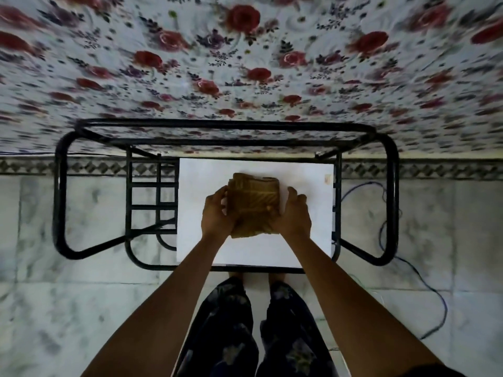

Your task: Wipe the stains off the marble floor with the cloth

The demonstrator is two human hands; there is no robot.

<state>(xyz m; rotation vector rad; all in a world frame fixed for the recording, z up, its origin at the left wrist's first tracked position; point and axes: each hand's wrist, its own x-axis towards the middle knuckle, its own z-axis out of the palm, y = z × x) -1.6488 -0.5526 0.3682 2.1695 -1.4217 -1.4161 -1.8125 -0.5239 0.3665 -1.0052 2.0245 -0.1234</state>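
Folded brown cloth sat on white counter, clamped between both hands. Left hand curled round left edge, right hand cupped right edge, fingers bent onto it. Looked like pickup stage tbh, no wiping yet. Next up, probably: lift cloth, crouch down to marble floor, hunt stains. Black frame and loose cable close by.

You have no readable text, label, brand or number anywhere in your view. The only candidate is a small orange-brown mark on the white slab, at about one o'clock from the folded cloth, and it is too blurred and small to read.
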